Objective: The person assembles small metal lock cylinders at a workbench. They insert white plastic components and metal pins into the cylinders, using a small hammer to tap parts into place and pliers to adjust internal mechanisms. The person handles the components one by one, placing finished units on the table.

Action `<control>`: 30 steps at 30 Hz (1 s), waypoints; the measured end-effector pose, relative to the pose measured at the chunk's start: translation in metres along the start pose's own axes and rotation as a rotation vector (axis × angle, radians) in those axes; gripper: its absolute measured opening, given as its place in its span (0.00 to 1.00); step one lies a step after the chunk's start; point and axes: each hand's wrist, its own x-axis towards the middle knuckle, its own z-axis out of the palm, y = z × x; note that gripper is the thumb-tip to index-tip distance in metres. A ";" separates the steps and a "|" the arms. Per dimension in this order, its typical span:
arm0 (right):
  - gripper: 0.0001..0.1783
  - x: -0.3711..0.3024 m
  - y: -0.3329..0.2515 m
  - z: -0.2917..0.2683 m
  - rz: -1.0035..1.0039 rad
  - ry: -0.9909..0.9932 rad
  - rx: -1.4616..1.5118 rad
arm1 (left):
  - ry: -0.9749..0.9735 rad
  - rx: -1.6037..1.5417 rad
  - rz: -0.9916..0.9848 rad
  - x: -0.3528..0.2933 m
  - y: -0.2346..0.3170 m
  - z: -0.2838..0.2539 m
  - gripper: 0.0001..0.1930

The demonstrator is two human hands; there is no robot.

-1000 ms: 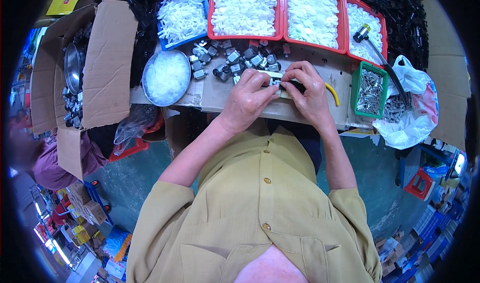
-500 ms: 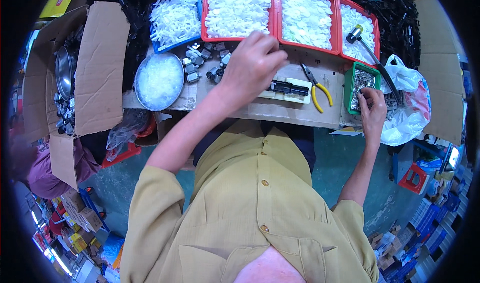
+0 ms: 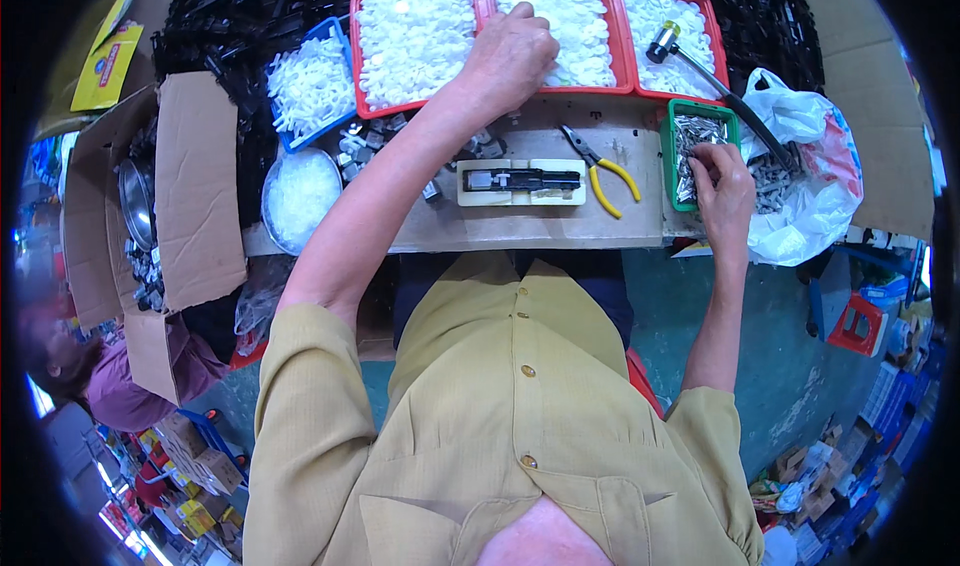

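Left hand (image 3: 508, 58): reaching far forward, fingers curled down into the middle red tray (image 3: 622, 76) of white parts (image 3: 575, 26); whether it grips one, cannot tell.
Right hand (image 3: 722, 181): fingertips dipped in the green bin (image 3: 667, 156) of metal pieces (image 3: 692, 136); grip hidden.
Hands: well apart.
Between them: black part (image 3: 525, 180) in a cream jig (image 3: 470, 197), pliers (image 3: 600, 171) beside it.
Progress: judged mid-cycle, parts being gathered, fitting not yet done.

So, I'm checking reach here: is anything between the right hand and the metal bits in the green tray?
Nothing visible. The right hand already rests in the green tray, fingertips on the metal parts. The yellow-handled pliers lie to its left, out of the way.
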 end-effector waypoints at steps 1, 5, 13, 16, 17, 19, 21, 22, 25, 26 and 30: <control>0.04 0.002 0.003 0.002 -0.036 0.010 -0.009 | 0.013 -0.009 0.006 0.000 -0.001 -0.001 0.06; 0.05 0.003 0.006 0.001 -0.002 -0.007 0.035 | 0.168 -0.196 -0.041 -0.007 0.004 -0.010 0.06; 0.06 0.000 -0.025 -0.004 0.099 0.070 0.439 | 0.088 -1.406 -0.644 -0.048 0.062 -0.036 0.11; 0.06 -0.002 -0.065 0.003 0.128 0.028 0.775 | 0.057 -1.594 -0.759 -0.063 0.079 -0.033 0.11; 0.06 -0.003 -0.080 0.007 0.110 0.021 0.849 | 0.055 -1.679 -0.809 -0.067 0.085 -0.036 0.10; 0.06 -0.004 -0.098 0.016 0.045 0.011 0.895 | 0.062 -1.680 -0.854 -0.071 0.092 -0.040 0.10; 0.06 -0.007 -0.105 0.023 -0.050 0.007 0.841 | 0.069 -1.694 -0.900 -0.073 0.098 -0.042 0.09; 0.06 -0.007 -0.109 0.025 -0.072 0.010 0.823 | 0.062 -1.691 -0.908 -0.075 0.098 -0.042 0.09; 0.07 -0.011 -0.115 0.024 -0.143 0.019 0.717 | 0.056 -1.700 -0.916 -0.079 0.099 -0.040 0.09; 0.07 -0.011 -0.114 0.025 -0.187 0.038 0.684 | 0.064 -1.713 -0.910 -0.080 0.100 -0.039 0.09; 0.09 -0.013 -0.108 0.031 -0.383 0.123 0.489 | 0.082 -1.739 -0.890 -0.081 0.102 -0.039 0.09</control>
